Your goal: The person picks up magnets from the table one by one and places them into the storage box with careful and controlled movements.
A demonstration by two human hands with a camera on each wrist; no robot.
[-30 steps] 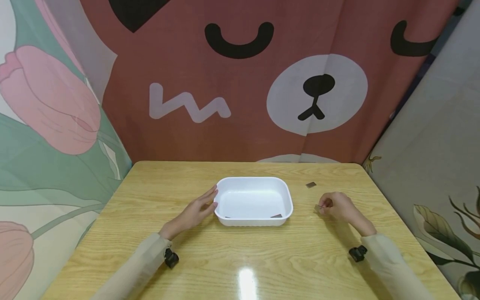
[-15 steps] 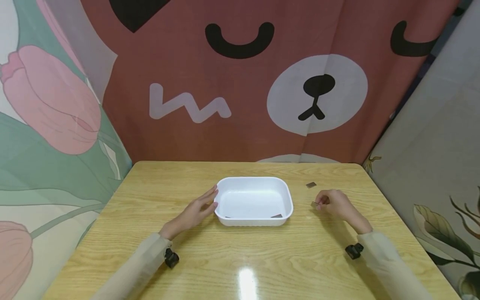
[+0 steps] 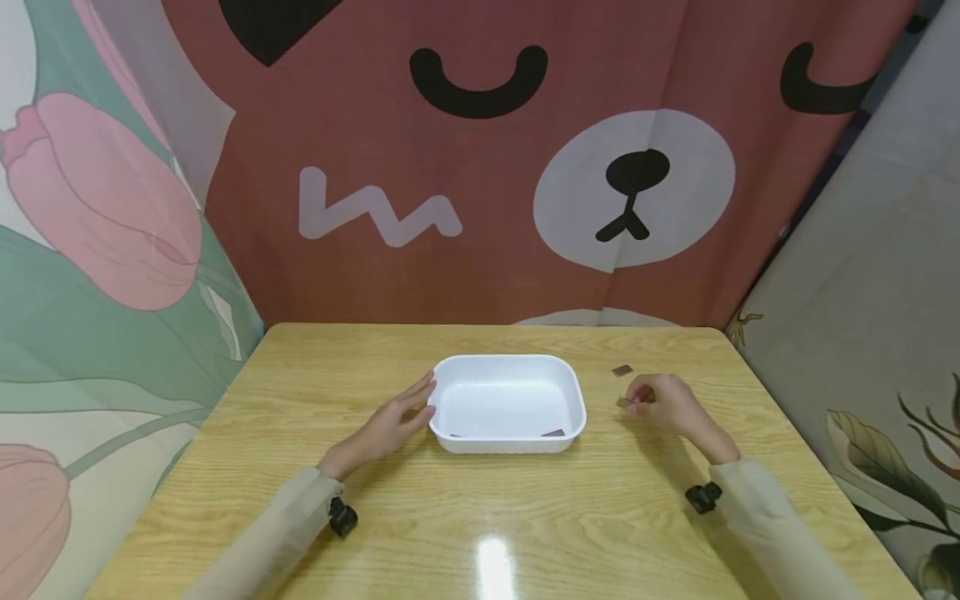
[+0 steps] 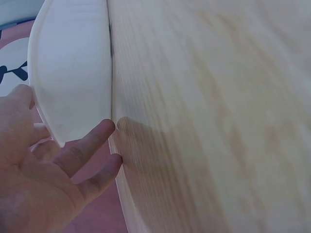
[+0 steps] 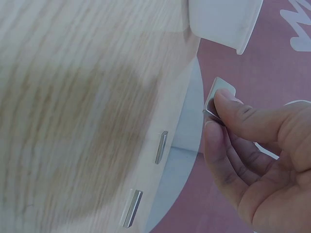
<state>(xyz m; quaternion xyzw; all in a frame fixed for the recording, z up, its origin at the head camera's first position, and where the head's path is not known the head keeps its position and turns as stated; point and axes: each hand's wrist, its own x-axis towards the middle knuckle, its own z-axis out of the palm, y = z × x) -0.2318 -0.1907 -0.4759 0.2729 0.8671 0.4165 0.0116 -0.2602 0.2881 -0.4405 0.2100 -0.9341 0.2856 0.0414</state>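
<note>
A white rectangular tray (image 3: 507,444) sits on the wooden table, with a dark flat piece (image 3: 553,432) inside its near right corner. My left hand (image 3: 393,421) touches the tray's left end, its fingers fairly straight along the rim and side. To the right of the tray, above the table, my right hand (image 3: 670,408) pinches a small metal plate (image 5: 221,92) between thumb and fingertips. The plate is thin and shiny, with what looks like a bent edge. A similar metal plate (image 3: 622,370) lies on the table just beyond that hand.
In the right wrist view, two metal plates (image 5: 162,147) lie apart on the table (image 3: 495,492). Printed curtains hang at the back (image 3: 480,283) and along both sides. A black wrist camera (image 3: 343,517) is strapped on each sleeve.
My right hand has moved a little left and away from me, carrying the pinched metal plate toward the tray's side. The left hand and the tray have stayed in place.
</note>
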